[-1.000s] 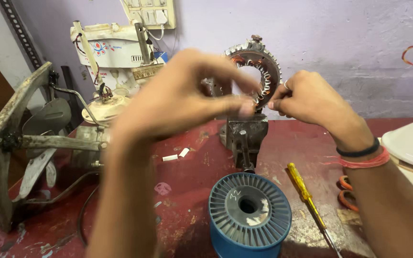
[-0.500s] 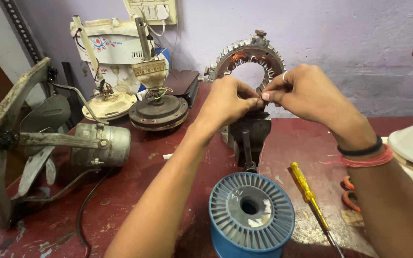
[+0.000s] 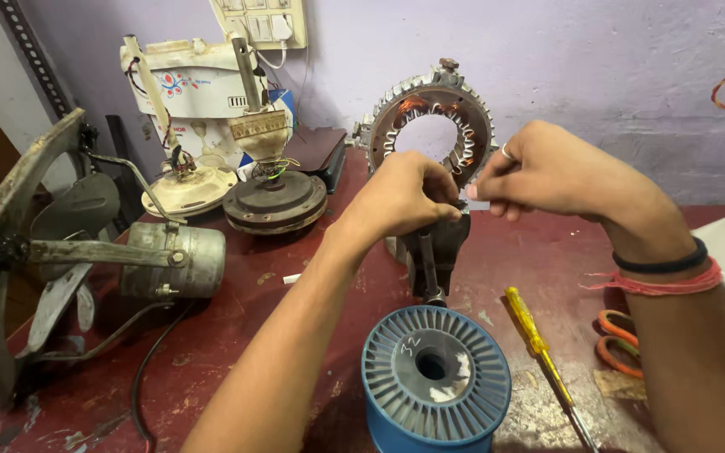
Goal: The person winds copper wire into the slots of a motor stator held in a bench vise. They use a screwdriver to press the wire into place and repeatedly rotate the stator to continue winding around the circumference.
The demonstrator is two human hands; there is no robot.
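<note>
The 2 hands, left hand [image 3: 404, 197] and right hand [image 3: 547, 172], pinch a small white strip [image 3: 476, 204] (maybe insulation paper) before the stator ring [image 3: 438, 126]; keeping it flat seems wise.

My table [image 3: 237, 277] is dark red, the wall [image 3: 597, 67] pale purple. The spool [image 3: 435, 377] is blue, the screwdriver [image 3: 529, 323] handle yellow. Copper-orange wire lines the grey ring [image 3: 431, 126]. My wrist wears a black band [image 3: 663, 258] and red thread [image 3: 656, 283].

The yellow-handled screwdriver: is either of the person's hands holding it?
No: the yellow-handled screwdriver lies on the table, while the left hand and right hand meet up by the stator ring.
</note>
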